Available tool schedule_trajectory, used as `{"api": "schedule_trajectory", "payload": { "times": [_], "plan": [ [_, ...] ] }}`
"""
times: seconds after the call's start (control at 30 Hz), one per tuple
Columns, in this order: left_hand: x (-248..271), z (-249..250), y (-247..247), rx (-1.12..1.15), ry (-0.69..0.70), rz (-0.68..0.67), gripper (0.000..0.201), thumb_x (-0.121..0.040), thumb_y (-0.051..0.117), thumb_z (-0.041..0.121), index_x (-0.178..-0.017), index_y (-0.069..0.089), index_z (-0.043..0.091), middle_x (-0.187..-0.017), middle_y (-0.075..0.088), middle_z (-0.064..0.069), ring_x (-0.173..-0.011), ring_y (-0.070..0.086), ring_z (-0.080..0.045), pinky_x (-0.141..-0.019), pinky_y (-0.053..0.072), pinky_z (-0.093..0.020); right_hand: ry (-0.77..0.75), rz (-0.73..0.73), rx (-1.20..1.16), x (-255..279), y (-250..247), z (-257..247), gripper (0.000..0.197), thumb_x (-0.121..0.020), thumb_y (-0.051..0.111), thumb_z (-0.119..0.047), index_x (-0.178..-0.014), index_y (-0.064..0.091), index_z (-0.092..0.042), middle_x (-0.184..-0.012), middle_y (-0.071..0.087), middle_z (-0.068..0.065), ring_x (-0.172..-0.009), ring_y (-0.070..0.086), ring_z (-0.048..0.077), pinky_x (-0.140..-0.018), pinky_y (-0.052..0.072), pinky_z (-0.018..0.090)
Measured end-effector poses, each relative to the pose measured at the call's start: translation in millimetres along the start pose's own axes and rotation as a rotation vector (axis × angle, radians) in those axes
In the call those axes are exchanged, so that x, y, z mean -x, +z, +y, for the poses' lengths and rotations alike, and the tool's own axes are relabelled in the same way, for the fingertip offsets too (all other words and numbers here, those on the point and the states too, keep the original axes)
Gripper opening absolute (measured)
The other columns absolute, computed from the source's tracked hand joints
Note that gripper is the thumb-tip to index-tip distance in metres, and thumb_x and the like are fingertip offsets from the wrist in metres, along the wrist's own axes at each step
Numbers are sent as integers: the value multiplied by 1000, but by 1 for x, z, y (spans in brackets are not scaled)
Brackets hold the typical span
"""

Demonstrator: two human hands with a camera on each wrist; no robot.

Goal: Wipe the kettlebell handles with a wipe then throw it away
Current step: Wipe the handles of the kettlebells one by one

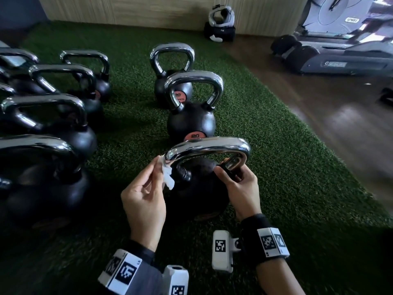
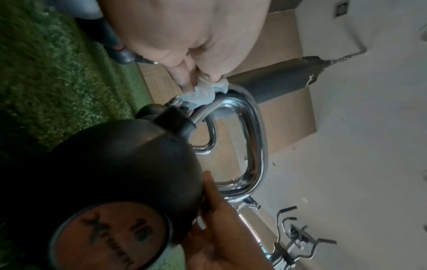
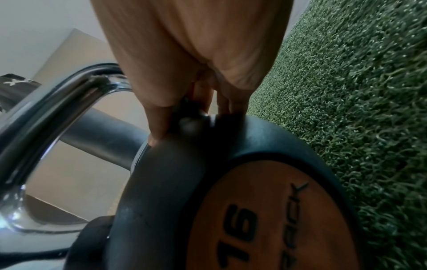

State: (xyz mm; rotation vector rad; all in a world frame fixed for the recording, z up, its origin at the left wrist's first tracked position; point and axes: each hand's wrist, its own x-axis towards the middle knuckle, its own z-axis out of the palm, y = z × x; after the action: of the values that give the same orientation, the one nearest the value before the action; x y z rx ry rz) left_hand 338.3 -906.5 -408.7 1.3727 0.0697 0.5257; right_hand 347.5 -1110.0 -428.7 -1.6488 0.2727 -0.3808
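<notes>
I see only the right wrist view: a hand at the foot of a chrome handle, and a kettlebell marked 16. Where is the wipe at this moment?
Observer: The left hand pinches the white wipe against the left bend of the chrome handle.
Operator: Does this kettlebell stand alone on the turf?
Observer: No. Two more stand behind it in a row; the nearer kettlebell is marked 20.
Operator: And on the left side?
Observer: A line of further kettlebells stands there on the green turf.
</notes>
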Motion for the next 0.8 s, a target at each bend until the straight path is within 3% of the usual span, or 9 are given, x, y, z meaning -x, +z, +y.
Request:
{"api": "schedule_trajectory", "payload": {
  "times": [0.07,0.17,0.23,0.37,0.47,0.53,0.6,0.7,0.8],
  "plan": [
    [2,-7,2,-11,22,6,17,-97,68,34,-110,79,34,-108,79,11,-105,75,-14,-97,57,-45,2,-1,-2,-2,-1,1,27,-76,88,-40,-95,76,-25,-97,80,-2,-96,77,18,-92,60,53],
    [5,-24,-4,-106,52,-66,22,-101,63,10,-106,77,26,-92,78,22,-94,74,1,-90,57,-23,17,-2,-27,-4,-1,1,34,-70,89,-45,-94,76,-23,-97,80,0,-96,77,21,-93,60,55],
    [8,-29,-8,-138,30,-108,23,-98,64,2,-113,73,18,-93,76,28,-95,73,3,-89,56,-16,26,-4,-41,-4,-1,2,36,-69,89,-44,-95,77,-22,-97,80,1,-97,77,22,-93,60,55],
    [13,-20,-8,-135,43,-170,25,-93,72,15,-112,73,31,-89,78,21,-87,75,-1,-83,58,-18,45,18,-28,-4,0,3,32,-72,90,-40,-95,77,-22,-97,80,1,-97,77,22,-93,60,54],
    [10,-22,-8,-285,180,-142,31,-89,78,22,-108,69,45,-83,73,34,-77,73,3,-75,59,-20,59,36,-34,-2,1,-1,34,-70,90,-40,-93,77,-19,-94,80,4,-95,77,28,-90,60,57],
    [8,-20,-6,-301,188,-119,29,-88,78,24,-108,68,43,-81,69,40,-77,72,8,-73,57,-15,74,55,-30,0,2,-3,33,-69,91,-41,-91,77,-20,-93,80,1,-93,77,25,-89,61,55],
    [3,-18,0,-326,174,-108,22,-87,76,29,-108,71,37,-76,67,43,-74,69,13,-71,52,-7,63,99,40,8,2,-7,27,-73,90,-41,-90,77,-25,-90,80,-6,-89,76,12,-89,62,47],
    [-21,-24,11,-331,141,-110,28,-88,73,41,-107,79,21,-73,73,28,-72,70,9,-72,52,-10,2,195,165,31,4,-5,26,-74,88,-48,-92,77,-32,-88,78,-17,-87,72,-1,-88,60,37],
    [-58,-33,29,-430,176,-181,47,-91,73,51,-112,80,10,-82,81,0,-77,75,-7,-76,58,-22,-106,269,276,57,13,1,36,-71,88,-52,-97,78,-30,-91,76,-20,-89,70,1,-86,59,34]
  ]
}}
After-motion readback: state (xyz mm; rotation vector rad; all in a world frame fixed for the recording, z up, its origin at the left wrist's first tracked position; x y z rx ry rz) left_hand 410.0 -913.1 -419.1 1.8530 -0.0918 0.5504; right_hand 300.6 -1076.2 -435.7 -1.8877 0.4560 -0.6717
